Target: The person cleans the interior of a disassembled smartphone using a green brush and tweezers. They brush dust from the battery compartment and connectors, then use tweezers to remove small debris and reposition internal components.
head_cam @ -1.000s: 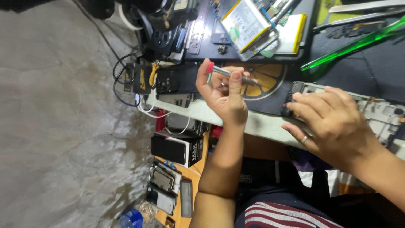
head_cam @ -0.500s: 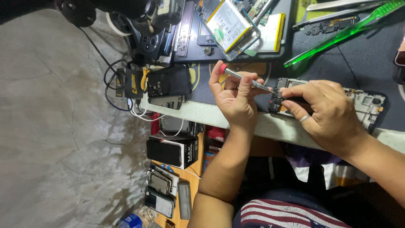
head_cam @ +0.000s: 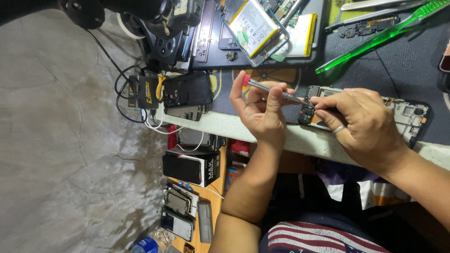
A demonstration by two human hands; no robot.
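My left hand (head_cam: pixel 262 115) is shut on a thin metal screwdriver (head_cam: pixel 274 91) with a pink cap, its tip pointing right into an opened phone frame (head_cam: pixel 408 115) lying on the dark work mat. Resting on that frame, my right hand (head_cam: pixel 363 126), a ring on one finger, pins it down with the fingertips beside the screwdriver tip near a small black part (head_cam: pixel 305 115). Most of the frame's middle is hidden under the right hand.
Phone batteries (head_cam: pixel 255 23), a green translucent tool (head_cam: pixel 375 40) and tweezers lie at the mat's far side. A black phone (head_cam: pixel 187 89), charger and cables sit at the table's left end. Below, a shelf holds a box (head_cam: pixel 190 166) and several phones (head_cam: pixel 178 211). Concrete floor lies left.
My left hand has brought the screwdriver from upright down to the right, so its tip now meets the phone frame. My right hand has shifted left on the frame.
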